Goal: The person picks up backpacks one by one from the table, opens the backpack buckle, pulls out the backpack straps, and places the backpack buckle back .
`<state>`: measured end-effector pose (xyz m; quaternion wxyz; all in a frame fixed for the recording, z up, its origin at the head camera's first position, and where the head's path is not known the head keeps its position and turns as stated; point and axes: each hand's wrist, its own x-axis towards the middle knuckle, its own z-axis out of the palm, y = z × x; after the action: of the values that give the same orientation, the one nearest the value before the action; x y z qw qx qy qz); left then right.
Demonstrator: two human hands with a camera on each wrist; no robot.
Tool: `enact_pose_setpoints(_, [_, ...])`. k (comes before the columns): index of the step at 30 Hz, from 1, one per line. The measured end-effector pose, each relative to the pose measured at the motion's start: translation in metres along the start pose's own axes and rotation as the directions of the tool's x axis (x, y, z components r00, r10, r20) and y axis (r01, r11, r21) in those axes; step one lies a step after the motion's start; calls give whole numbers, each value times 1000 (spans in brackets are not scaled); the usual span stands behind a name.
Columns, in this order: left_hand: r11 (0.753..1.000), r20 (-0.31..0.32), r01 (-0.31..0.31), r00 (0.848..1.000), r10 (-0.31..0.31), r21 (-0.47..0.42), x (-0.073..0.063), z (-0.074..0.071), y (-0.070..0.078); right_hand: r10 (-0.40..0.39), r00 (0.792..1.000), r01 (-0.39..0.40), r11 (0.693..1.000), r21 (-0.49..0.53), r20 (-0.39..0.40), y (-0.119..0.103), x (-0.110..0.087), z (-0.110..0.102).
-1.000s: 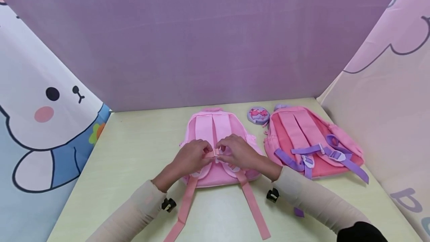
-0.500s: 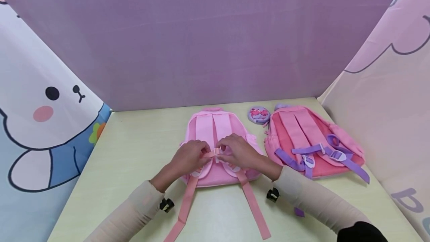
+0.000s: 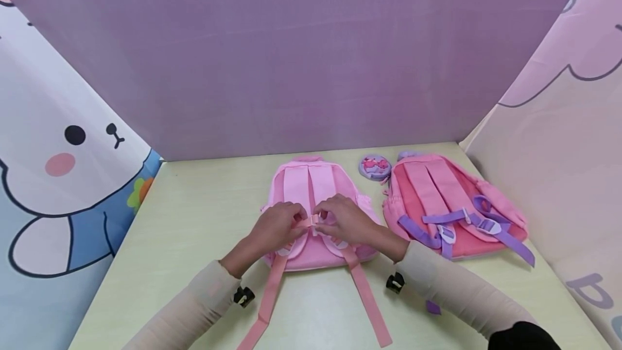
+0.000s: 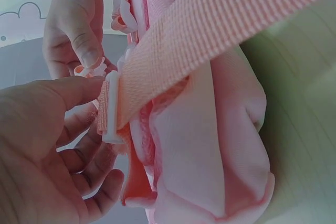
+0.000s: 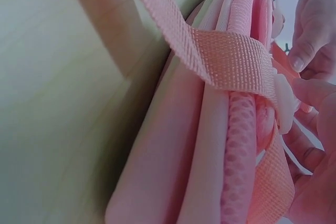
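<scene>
A light pink backpack (image 3: 318,255) lies on the table with its shoulder straps facing up. Across its middle runs a short peach chest strap (image 3: 304,223), joined at a small pale buckle (image 4: 93,70). My left hand (image 3: 276,226) pinches this strap just left of the buckle. From the other side, my right hand (image 3: 347,221) pinches the buckle end, thumb and forefinger curled. Both hands' fingertips almost meet over the bag. White strap adjusters (image 4: 111,107) sit low on the shoulder straps, and two long peach webbing tails (image 3: 367,296) trail toward the table's front. Fingers partly hide the buckle.
To the right lies a darker pink backpack (image 3: 410,193) with purple straps (image 3: 515,247). A small round purple pouch (image 3: 374,167) sits between the bags at the back. Behind the table (image 3: 204,193) stands a purple panel (image 3: 301,58), with printed cartoon panels on both sides.
Both hands keep their pinch on the chest strap at the buckle. The left hand shifts only very slightly; the bags stay where they were.
</scene>
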<state>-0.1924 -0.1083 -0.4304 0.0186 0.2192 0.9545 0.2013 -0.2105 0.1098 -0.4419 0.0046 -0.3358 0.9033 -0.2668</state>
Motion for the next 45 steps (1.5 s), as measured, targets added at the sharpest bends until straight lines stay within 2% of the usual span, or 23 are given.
enact_pose_setpoints(11, [999, -14, -36, 999, 36, -4, 3, 1, 3, -21, 1000, 21, 1000, 10, -7, 1, 1, 1])
enact_pose_setpoints(19, [999, -11, -39, 999, 38, -22, 3, 0, 6, -14, 1000, 14, 1000, 9, -2, 0, 1, 2])
enact_pose_setpoints(26, [1000, 23, -5, 1000, 5, -27, -2, -2, -1, -27, 1000, 27, 1000, 0, 3, -3, 2, 1])
enact_pose_setpoints(35, [998, 53, 18, 998, -15, -66, -3, 0, -6, 8, 1000, -8, 1000, 8, 14, -4, 1, -1])
enact_pose_setpoints(40, [999, 50, 7, 999, -4, -47, -1, 4, -8, 33, 999, -33, 999, 20, 24, -2, 1, 1])
enact_pose_setpoints(45, [999, 36, 11, 999, -9, -51, -2, 2, -6, 30, 999, -30, 999, 22, 20, -1, 2, 1])
